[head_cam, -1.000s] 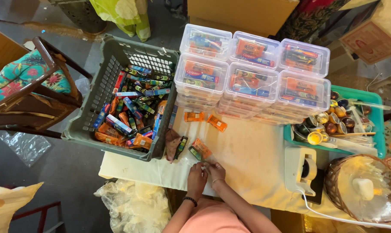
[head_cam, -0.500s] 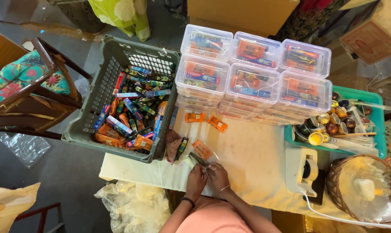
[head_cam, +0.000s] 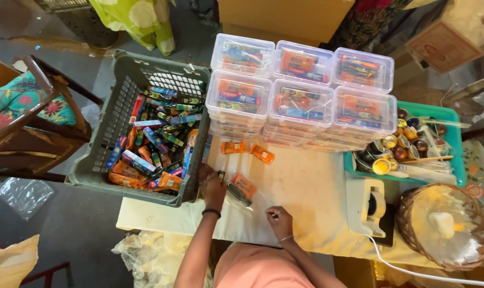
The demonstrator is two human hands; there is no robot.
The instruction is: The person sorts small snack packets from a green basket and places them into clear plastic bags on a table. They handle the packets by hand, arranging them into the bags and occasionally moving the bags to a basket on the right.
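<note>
**Op:** Head view, looking straight down on a cloth-covered desk (head_cam: 306,181). I log the left hand (head_cam: 212,188) lying on the cloth at the near right corner of the grey crate (head_cam: 119,106). Its fingers are spread loosely over a clear bag (head_cam: 241,191) with an orange packet and a dark tube inside. Grip reads as released, resting on the bag's left end rather than clamped around it.

**Obs:** And the other hand?

**Op:** Right hand (head_cam: 278,218) sits nearer to me, well apart from the bag. It is curled into a loose fist on the bare cloth. Fingers clenched; I cannot tell whether anything small is pinched inside.

**Obs:** Where is the bag relative to the rest?

**Op:** Flat on the desk, just right of the crate and near of two loose orange packets (head_cam: 250,151). Those packets lie at the foot of the stacked clear lidded boxes (head_cam: 300,90), which fill the far middle of the desk.

**Obs:** Crate contents?

**Op:** Many small tubes and cartons, blue, orange and green, heaped toward its near side.

**Obs:** Right side of the scene?

**Op:** Teal tray (head_cam: 455,140) of small round pots at far right, a white tape dispenser (head_cam: 367,205) near it, and a round wicker basket (head_cam: 445,226) at the near right edge.
</note>
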